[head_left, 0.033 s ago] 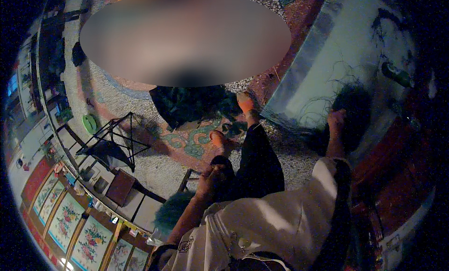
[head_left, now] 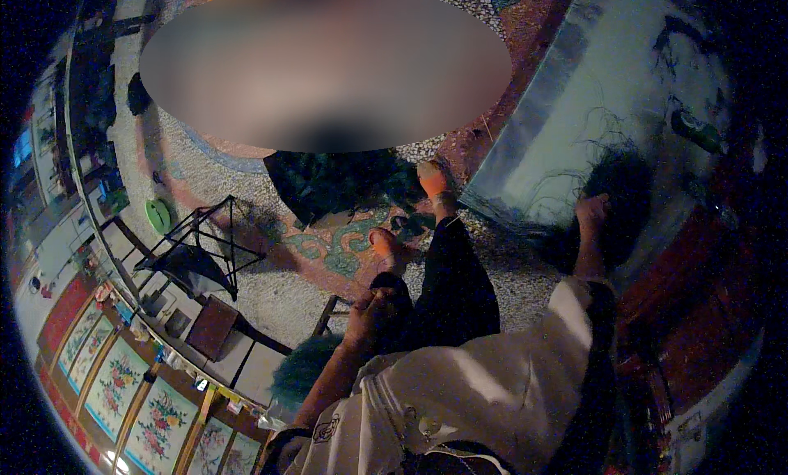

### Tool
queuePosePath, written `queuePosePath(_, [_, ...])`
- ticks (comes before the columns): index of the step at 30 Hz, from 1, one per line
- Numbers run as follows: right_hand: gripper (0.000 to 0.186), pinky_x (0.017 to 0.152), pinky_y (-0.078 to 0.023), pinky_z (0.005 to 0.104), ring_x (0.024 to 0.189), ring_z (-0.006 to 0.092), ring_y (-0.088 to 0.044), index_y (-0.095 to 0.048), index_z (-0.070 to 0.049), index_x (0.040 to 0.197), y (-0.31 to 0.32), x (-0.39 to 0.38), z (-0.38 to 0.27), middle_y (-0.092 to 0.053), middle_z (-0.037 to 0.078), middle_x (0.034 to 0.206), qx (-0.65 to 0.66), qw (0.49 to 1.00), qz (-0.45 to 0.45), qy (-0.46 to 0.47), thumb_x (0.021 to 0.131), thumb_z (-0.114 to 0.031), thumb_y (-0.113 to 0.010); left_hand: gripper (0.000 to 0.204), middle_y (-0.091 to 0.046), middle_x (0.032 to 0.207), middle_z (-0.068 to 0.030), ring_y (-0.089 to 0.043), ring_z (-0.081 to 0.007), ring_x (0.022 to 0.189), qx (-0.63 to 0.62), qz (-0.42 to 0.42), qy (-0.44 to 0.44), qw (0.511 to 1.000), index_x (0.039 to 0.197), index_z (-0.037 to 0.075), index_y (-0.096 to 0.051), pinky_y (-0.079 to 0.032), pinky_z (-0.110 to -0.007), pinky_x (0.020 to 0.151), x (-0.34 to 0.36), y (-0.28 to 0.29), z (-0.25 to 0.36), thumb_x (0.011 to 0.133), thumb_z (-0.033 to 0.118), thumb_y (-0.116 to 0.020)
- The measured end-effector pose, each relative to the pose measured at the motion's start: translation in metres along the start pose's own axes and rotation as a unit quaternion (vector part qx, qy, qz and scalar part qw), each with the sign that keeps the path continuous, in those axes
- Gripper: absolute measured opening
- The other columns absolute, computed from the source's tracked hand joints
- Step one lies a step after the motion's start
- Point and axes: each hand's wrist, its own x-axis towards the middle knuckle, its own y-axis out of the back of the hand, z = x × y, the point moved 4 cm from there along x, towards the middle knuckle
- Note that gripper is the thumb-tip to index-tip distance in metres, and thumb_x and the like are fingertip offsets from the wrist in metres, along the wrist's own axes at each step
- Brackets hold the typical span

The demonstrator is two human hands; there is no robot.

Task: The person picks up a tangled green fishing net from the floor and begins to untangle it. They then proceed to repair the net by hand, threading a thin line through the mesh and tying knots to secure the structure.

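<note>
My right hand [head_left: 593, 212] lies closed against a dark tangle of thin strands [head_left: 622, 180], at the near end of a glass-topped table [head_left: 566, 106]. Loose wisps curl from the tangle across the glass. Over my bent left knee rests my left hand [head_left: 371, 312], its fingers curled in; whether anything is inside them is hidden. A teal bundle of fibres [head_left: 305, 367] sits beside my left forearm. In front of my feet is a dark heap [head_left: 336, 184] on the patterned floor, its material too dim to make out.
A black folding frame stool [head_left: 201, 258] stands to the left, near a green round lid-like object [head_left: 157, 217]. Behind it are low boxes [head_left: 212, 331] and flowered panels [head_left: 168, 413]. On the table lies a dark green bottle [head_left: 696, 132]. A blurred patch covers the far area.
</note>
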Motion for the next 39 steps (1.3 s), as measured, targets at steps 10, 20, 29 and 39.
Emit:
queuePosePath(10, [0.079, 0.097, -0.022, 0.0434, 0.119, 0.0377, -0.025, -0.025, -0.003, 0.127, 0.067, -0.175, -0.086, -0.025, 0.025, 0.128, 0.148, 0.94, 0.28, 0.129, 0.065, -0.027, -0.067, 0.025, -0.05, 0.068, 0.0009, -0.047, -0.0089, 0.063, 0.057, -0.033, -0.127, 0.99, 0.095, 0.003, -0.055, -0.041, -0.023, 0.059, 0.009, 0.02, -0.043, 0.086, 0.025, -0.048])
queuePosePath(20, [0.041, 0.086, -0.033, 0.0425, 0.102, 0.0281, -0.042, -0.047, -0.005, 0.106, -0.002, -0.159, -0.186, -0.045, 0.011, 0.112, 0.106, 0.932, 0.129, 0.321, 0.072, -0.023, -0.06, 0.024, -0.051, 0.07, -0.0004, -0.048, -0.0091, 0.064, 0.052, -0.017, -0.054, 0.997, 0.092, 0.004, -0.054, -0.041, -0.023, 0.061, 0.006, 0.026, -0.051, 0.086, 0.026, -0.045])
queuePosePath(29, [0.022, 0.078, -0.038, 0.0363, 0.092, 0.026, -0.047, -0.049, -0.005, 0.095, 0.016, -0.199, -0.122, -0.049, 0.012, 0.098, 0.196, 0.901, 0.188, 0.338, 0.077, -0.018, -0.053, 0.023, -0.054, 0.071, -0.0006, -0.049, -0.0091, 0.065, 0.096, -0.012, -0.069, 0.993, 0.093, 0.004, -0.053, -0.04, -0.022, 0.059, 0.004, 0.015, -0.016, 0.087, 0.025, -0.044])
queuePosePath(39, [0.032, 0.084, -0.036, 0.0361, 0.093, 0.0272, -0.046, -0.047, -0.001, 0.102, 0.059, -0.114, 0.051, -0.048, 0.015, 0.101, 0.212, 0.919, 0.329, 0.043, 0.079, -0.023, -0.053, 0.021, -0.054, 0.066, -0.0005, -0.048, -0.0088, 0.06, 0.001, -0.032, 0.016, 0.999, 0.091, 0.003, -0.054, -0.039, -0.022, 0.056, 0.009, 0.011, -0.025, 0.086, 0.022, -0.046])
